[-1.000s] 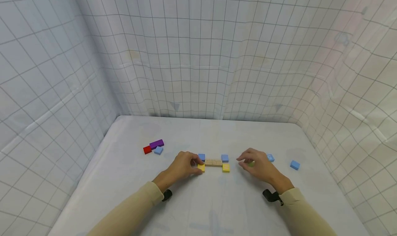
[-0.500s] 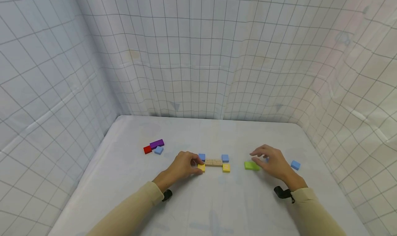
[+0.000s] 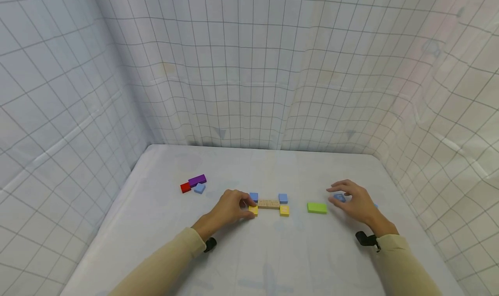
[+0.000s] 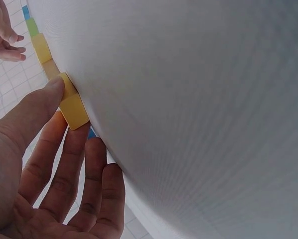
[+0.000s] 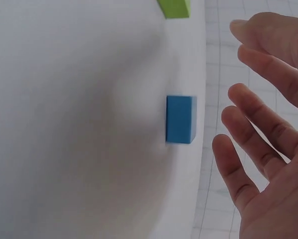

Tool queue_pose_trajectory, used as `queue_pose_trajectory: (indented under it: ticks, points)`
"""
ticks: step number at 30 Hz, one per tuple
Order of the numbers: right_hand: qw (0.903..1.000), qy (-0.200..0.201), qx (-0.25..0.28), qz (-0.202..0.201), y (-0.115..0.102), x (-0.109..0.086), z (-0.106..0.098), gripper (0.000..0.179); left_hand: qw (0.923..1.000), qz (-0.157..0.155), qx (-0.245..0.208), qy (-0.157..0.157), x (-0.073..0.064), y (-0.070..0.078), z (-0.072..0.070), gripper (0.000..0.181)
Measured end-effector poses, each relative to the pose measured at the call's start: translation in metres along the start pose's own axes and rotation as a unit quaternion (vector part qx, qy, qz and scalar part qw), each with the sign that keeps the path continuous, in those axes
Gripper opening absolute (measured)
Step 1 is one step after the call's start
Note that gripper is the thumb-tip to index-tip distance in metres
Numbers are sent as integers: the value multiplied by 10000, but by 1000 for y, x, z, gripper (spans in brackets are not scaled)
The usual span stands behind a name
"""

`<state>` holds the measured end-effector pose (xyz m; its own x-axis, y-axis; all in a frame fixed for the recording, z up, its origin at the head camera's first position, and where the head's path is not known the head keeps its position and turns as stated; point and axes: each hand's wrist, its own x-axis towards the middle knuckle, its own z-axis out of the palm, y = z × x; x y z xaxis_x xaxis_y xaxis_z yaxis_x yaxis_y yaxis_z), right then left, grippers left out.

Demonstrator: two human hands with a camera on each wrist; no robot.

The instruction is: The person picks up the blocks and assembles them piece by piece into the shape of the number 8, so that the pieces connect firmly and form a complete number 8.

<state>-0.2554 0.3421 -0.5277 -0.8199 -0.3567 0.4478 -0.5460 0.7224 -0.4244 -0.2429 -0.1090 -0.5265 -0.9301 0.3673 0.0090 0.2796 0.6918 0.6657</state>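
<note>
My left hand (image 3: 232,208) pinches a yellow block (image 4: 74,112) between thumb and fingers, at the near left corner of a small arrangement. A speckled wooden block (image 3: 269,204) lies in its middle. A second yellow block (image 3: 284,210) marks the near right corner, and blue blocks (image 3: 283,198) sit at both far corners. Over to the right, my right hand (image 3: 356,204) hovers with loosely bent fingers and nothing in them. Close under it on the table is a blue block (image 5: 179,119) with a pale marking on its top.
A lime green block (image 3: 317,208) lies between the arrangement and my right hand. At the left are a red block (image 3: 185,188), a purple block (image 3: 197,180) and a blue one. Another blue block (image 3: 376,206) is mostly hidden behind my right hand. Gridded cloth walls surround the white table.
My right hand has moved right, away from the lime green block, which now shows fully, and over to the marked blue block. The left hand has stayed on the yellow block.
</note>
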Motion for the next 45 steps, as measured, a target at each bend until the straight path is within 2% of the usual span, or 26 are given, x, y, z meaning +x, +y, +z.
queue_pose_trajectory:
  ticks: [12,22,31,45]
  points:
    - [9960,-660,-26,603,20,-10,-6,39,9999,54,87,60,0,0,-1,26]
    - [9984,-410,-60,385,24,-15,-4,35,9999,-88,88,8,-1,3,-1,27]
    - [9994,-199,-38,290,25,-17,-4,28,10000,4,79,51,0,2,0,26]
    - [9996,-165,13,246,26,-22,-2,28,10000,-49,71,14,0,1,-1,26]
